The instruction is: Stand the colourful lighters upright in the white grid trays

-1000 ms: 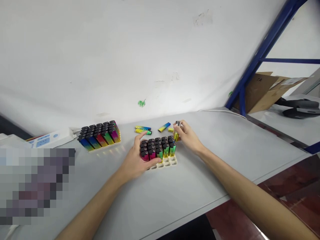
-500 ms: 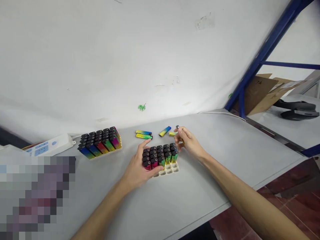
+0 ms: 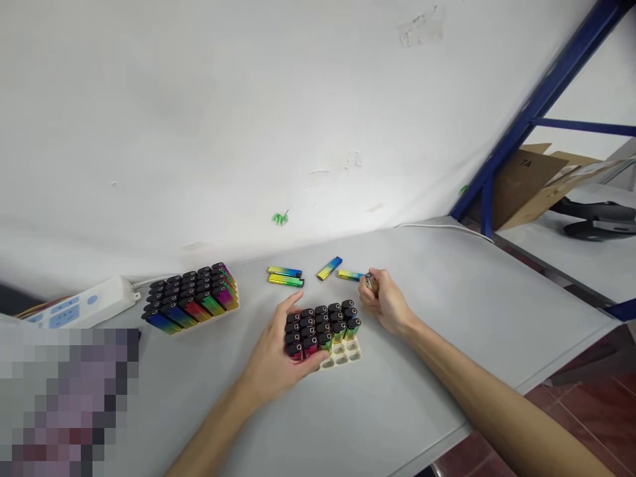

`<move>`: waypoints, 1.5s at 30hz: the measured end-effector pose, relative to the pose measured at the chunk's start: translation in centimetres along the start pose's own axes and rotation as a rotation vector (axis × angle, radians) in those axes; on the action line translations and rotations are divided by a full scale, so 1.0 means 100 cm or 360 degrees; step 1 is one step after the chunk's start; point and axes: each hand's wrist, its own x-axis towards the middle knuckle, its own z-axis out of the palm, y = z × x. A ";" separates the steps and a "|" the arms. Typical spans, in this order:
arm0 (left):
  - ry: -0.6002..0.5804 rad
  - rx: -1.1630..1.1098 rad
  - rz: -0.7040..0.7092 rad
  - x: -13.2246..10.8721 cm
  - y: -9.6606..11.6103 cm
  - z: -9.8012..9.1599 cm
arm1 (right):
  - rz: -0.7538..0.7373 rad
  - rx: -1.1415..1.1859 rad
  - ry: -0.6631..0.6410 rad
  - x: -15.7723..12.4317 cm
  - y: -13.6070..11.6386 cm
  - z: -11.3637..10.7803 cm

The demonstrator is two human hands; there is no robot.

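Observation:
My left hand [image 3: 271, 354] wraps round the near left side of a pale lighter tray [image 3: 354, 355], its thumb along the front. Several black-topped lighters [image 3: 322, 327] with shiny coloured bodies stand upright in it, and bare slots show at the front right. To the right of the tray, my right hand [image 3: 390, 301] is closed round a lighter [image 3: 369, 279]; only its top shows above the fingers. Just left of that hand lies a yellow-blue lighter [image 3: 349, 275], partly hidden by it. Another yellow-blue lighter [image 3: 329, 268] lies farther left.
Two more lighters [image 3: 285, 281] lie side by side behind the tray. At left stands a second full block of lighters [image 3: 191, 301], near a white power strip [image 3: 89, 301]. A white wall rises behind the table; a blue metal frame [image 3: 536, 106] stands at right.
My right hand has drawn back a little to the right from the tray, its fingers curled tighter round the lighter. My left hand keeps its hold on the tray. The view has shifted slightly.

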 end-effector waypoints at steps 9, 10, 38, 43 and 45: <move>-0.0006 -0.0021 -0.0057 -0.001 0.001 0.000 | 0.0015 0.0014 -0.0019 0.002 0.004 0.001; -0.0006 -0.0020 -0.0058 -0.001 0.002 0.000 | 0.0018 0.0020 -0.0031 0.002 0.004 0.001; -0.0002 0.0067 0.0000 0.000 0.006 -0.004 | -0.0301 -0.0407 -0.0054 -0.003 0.004 0.004; 0.0016 0.0083 0.0019 0.001 0.007 -0.004 | -0.0712 -0.0922 0.0139 -0.017 -0.009 0.002; 0.0024 0.0086 0.0030 0.001 0.006 -0.004 | -0.0826 -0.1125 0.0331 -0.029 -0.019 0.001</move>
